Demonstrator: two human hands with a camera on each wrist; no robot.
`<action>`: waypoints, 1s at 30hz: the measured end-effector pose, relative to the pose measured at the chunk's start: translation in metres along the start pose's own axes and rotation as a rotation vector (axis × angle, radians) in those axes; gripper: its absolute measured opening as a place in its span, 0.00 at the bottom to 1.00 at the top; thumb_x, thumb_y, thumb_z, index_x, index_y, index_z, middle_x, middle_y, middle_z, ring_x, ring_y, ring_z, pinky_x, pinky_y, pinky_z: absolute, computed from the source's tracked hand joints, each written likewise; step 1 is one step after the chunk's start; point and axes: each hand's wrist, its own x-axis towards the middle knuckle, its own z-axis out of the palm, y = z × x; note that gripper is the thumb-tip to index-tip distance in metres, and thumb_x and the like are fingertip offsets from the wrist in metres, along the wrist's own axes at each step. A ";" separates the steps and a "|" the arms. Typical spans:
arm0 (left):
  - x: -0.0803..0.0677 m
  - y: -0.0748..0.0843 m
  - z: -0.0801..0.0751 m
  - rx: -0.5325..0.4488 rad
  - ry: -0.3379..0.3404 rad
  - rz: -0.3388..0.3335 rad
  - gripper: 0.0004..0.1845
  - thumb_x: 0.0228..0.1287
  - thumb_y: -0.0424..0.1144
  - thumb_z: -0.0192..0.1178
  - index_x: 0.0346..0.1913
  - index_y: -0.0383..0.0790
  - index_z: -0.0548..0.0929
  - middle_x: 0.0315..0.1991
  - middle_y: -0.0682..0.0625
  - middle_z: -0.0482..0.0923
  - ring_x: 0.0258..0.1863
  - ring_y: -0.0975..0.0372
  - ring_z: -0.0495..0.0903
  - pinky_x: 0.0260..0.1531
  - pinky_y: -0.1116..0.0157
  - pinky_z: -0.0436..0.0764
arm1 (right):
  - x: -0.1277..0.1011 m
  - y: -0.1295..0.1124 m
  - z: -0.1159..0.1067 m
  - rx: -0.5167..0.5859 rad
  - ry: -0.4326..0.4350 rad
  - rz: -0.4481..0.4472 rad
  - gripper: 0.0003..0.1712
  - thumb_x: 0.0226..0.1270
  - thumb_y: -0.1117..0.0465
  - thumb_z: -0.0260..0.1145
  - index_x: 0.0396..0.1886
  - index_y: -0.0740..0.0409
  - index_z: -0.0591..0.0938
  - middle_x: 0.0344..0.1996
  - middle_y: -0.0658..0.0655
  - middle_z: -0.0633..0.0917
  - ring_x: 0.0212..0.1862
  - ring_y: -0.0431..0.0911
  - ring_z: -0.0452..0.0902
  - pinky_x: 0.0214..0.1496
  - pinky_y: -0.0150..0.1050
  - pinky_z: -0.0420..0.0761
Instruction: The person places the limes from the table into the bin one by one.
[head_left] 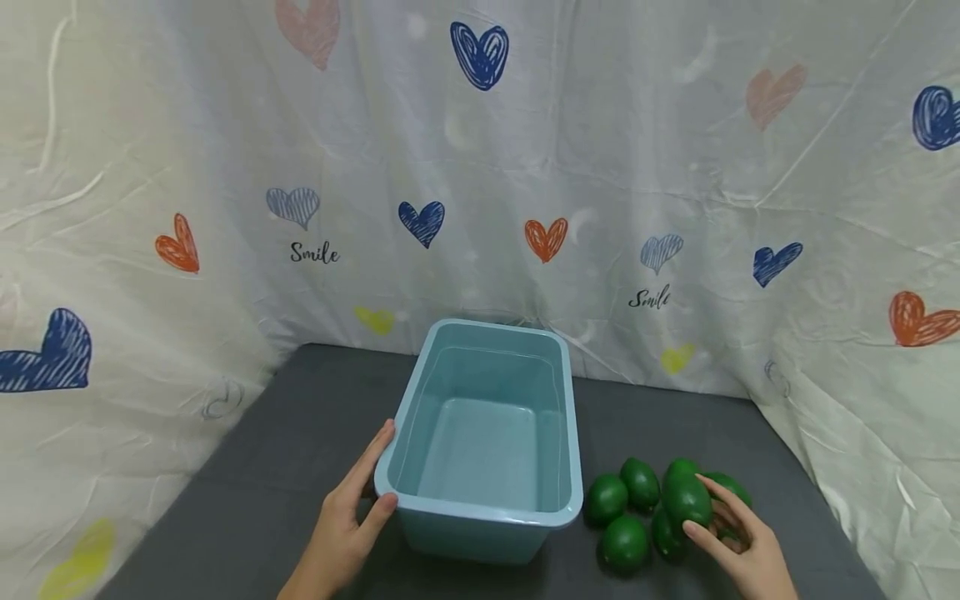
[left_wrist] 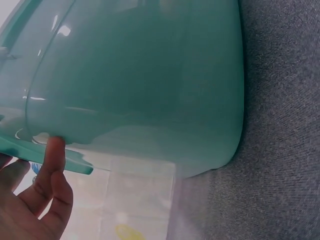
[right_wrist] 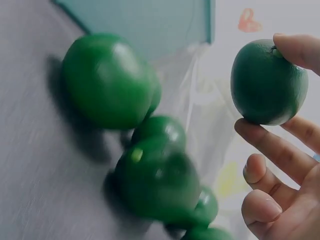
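Note:
A light blue plastic bin (head_left: pixel 487 433) stands empty on the grey table (head_left: pixel 285 450). My left hand (head_left: pixel 354 502) rests against its near left corner, thumb at the front rim and fingers straight along the left wall. The left wrist view shows the bin's wall (left_wrist: pixel 140 80) close up, with the thumb (left_wrist: pixel 52 160) just under the rim. Right of the bin lies a cluster of several green fruits (head_left: pixel 622 508). My right hand (head_left: pixel 720 523) pinches one green fruit (head_left: pixel 686 498) between thumb and fingers. In the right wrist view the held fruit (right_wrist: pixel 269 82) is above the others (right_wrist: pixel 107 80).
A white cloth backdrop with printed hearts (head_left: pixel 480 54) encloses the table at the back and on both sides. Bare grey table surface lies left of the bin and in front of it.

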 end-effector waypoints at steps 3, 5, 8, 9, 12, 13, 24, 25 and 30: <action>-0.003 0.001 0.000 0.009 0.002 -0.031 0.41 0.75 0.29 0.61 0.85 0.55 0.60 0.84 0.52 0.60 0.72 0.77 0.66 0.48 0.72 0.80 | 0.002 -0.011 0.005 0.017 -0.011 -0.059 0.43 0.71 0.43 0.75 0.80 0.44 0.70 0.63 0.58 0.85 0.43 0.41 0.82 0.41 0.42 0.84; -0.004 0.001 -0.001 0.015 0.007 -0.052 0.41 0.76 0.29 0.60 0.85 0.56 0.59 0.84 0.50 0.60 0.71 0.78 0.66 0.48 0.72 0.80 | 0.004 -0.017 0.009 0.022 -0.019 -0.106 0.41 0.71 0.44 0.74 0.80 0.43 0.71 0.64 0.56 0.85 0.44 0.39 0.82 0.41 0.41 0.84; -0.006 0.001 -0.001 0.016 0.014 -0.071 0.41 0.76 0.29 0.60 0.85 0.57 0.59 0.84 0.49 0.60 0.70 0.78 0.66 0.49 0.73 0.79 | 0.007 -0.027 0.016 0.055 -0.035 -0.184 0.39 0.73 0.47 0.74 0.79 0.43 0.72 0.65 0.54 0.85 0.47 0.38 0.83 0.42 0.40 0.84; -0.006 0.001 -0.002 0.014 0.016 -0.070 0.41 0.76 0.29 0.60 0.85 0.57 0.59 0.84 0.48 0.60 0.70 0.78 0.66 0.50 0.74 0.79 | 0.008 -0.030 0.018 0.068 -0.039 -0.206 0.38 0.73 0.49 0.74 0.79 0.44 0.72 0.64 0.51 0.85 0.48 0.37 0.83 0.43 0.40 0.84; -0.005 0.000 -0.002 -0.002 0.014 -0.059 0.41 0.76 0.29 0.60 0.85 0.56 0.59 0.84 0.49 0.60 0.71 0.77 0.66 0.51 0.76 0.78 | 0.010 -0.039 0.026 0.108 -0.051 -0.268 0.36 0.74 0.53 0.74 0.78 0.45 0.73 0.59 0.41 0.87 0.48 0.38 0.83 0.42 0.40 0.83; -0.005 -0.001 -0.002 -0.008 0.012 -0.052 0.41 0.76 0.28 0.60 0.85 0.55 0.59 0.84 0.49 0.60 0.72 0.77 0.66 0.51 0.76 0.78 | 0.010 -0.041 0.029 0.120 -0.053 -0.291 0.36 0.74 0.54 0.74 0.78 0.46 0.73 0.58 0.38 0.87 0.46 0.39 0.82 0.41 0.40 0.83; -0.002 -0.003 0.003 -0.032 0.012 -0.005 0.41 0.74 0.27 0.61 0.85 0.51 0.60 0.83 0.48 0.61 0.71 0.75 0.69 0.51 0.75 0.79 | 0.011 -0.075 0.061 0.229 -0.037 -0.521 0.33 0.74 0.66 0.71 0.76 0.53 0.75 0.58 0.37 0.87 0.48 0.39 0.85 0.41 0.37 0.84; -0.002 -0.004 0.003 -0.034 0.010 -0.001 0.41 0.74 0.27 0.61 0.85 0.51 0.60 0.83 0.47 0.61 0.72 0.75 0.68 0.52 0.76 0.78 | 0.010 -0.079 0.064 0.245 -0.043 -0.528 0.33 0.74 0.67 0.71 0.77 0.53 0.75 0.58 0.38 0.87 0.49 0.39 0.85 0.42 0.37 0.84; -0.001 -0.004 0.003 -0.041 0.004 0.010 0.42 0.73 0.26 0.60 0.85 0.50 0.59 0.84 0.48 0.60 0.73 0.75 0.68 0.53 0.77 0.78 | 0.010 -0.096 0.075 0.306 -0.083 -0.564 0.34 0.73 0.69 0.70 0.77 0.53 0.75 0.58 0.43 0.88 0.46 0.42 0.84 0.41 0.38 0.84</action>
